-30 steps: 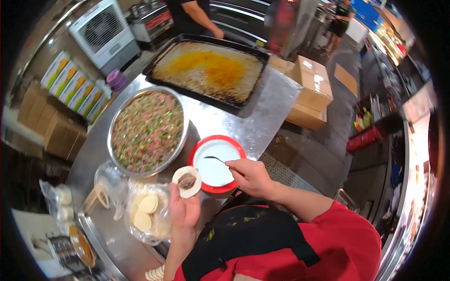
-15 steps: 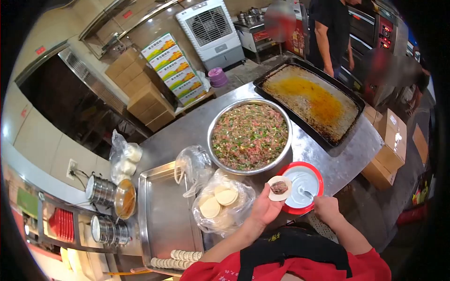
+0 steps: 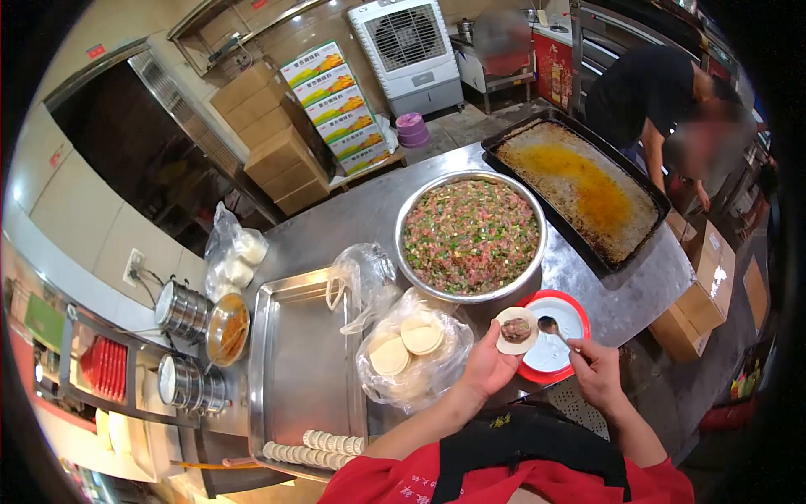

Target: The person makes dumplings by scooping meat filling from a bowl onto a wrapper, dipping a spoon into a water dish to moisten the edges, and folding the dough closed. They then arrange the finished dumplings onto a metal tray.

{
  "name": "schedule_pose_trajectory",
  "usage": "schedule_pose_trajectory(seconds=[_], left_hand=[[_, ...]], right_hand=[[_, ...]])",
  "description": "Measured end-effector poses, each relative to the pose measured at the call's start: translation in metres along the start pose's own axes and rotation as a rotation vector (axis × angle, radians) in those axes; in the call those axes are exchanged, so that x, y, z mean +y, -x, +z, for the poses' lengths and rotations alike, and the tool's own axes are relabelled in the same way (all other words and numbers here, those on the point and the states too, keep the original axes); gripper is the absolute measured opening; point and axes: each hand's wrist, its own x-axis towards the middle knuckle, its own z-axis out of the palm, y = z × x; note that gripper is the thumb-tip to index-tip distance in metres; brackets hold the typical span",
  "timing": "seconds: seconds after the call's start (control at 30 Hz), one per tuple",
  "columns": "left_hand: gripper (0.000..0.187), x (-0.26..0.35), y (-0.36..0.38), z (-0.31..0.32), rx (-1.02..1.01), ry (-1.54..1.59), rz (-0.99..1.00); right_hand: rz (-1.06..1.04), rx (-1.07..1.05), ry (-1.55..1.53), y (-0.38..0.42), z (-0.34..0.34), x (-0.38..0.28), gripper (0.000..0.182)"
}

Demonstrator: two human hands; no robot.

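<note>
A round dumpling wrapper (image 3: 528, 344) lies on the fingers of my left hand (image 3: 489, 364), with a lump of meat filling (image 3: 515, 329) in its middle. My right hand (image 3: 598, 371) grips a spoon (image 3: 549, 326) by its handle. The spoon's bowl is just right of the wrapper, above a red-rimmed basin (image 3: 554, 377) with a pale inside. Beyond stands a large steel bowl (image 3: 400, 252) heaped with minced meat and chopped greens (image 3: 470, 235). Left of my left hand, stacked wrappers (image 3: 421, 334) sit in an open plastic bag (image 3: 403, 388).
A steel tray (image 3: 306, 361) at left holds rows of pleated dumplings (image 3: 311, 456) along its near end. An oily black baking pan (image 3: 604, 260) occupies the table's far right. Cardboard boxes (image 3: 714, 269) and a bending person in black (image 3: 638, 84) are beyond it.
My right hand has brought the spoon from inside the basin up beside the wrapper, and its grip has turned. The view has shifted slightly. The other person has bent down.
</note>
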Motion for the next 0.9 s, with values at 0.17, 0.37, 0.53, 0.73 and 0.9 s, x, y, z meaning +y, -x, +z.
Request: schedule_pose_trajectory(seconds=[0.17, 0.37, 0.53, 0.73, 0.9], left_hand=[[0.045, 0.001, 0.007, 0.001, -0.102, -0.059, -0.017], [0.046, 0.006, 0.015, -0.004, -0.097, -0.166, -0.073], [0.057, 0.012, 0.024, 0.002, -0.069, -0.241, -0.188], [0.073, 0.019, 0.032, -0.003, -0.159, -0.271, -0.274], [0.074, 0.024, 0.04, -0.006, -0.042, -0.366, -0.274]], right_hand=[[-0.098, -0.026, -0.003, -0.011, 0.004, -0.007, 0.017], [-0.138, -0.041, 0.022, -0.02, 0.001, -0.028, 0.019], [-0.251, -0.196, 0.194, -0.028, -0.005, -0.041, 0.018], [-0.251, -0.397, 0.16, -0.035, 0.005, -0.037, 0.02], [-0.051, -0.414, 0.253, -0.041, -0.01, -0.046, 0.019]])
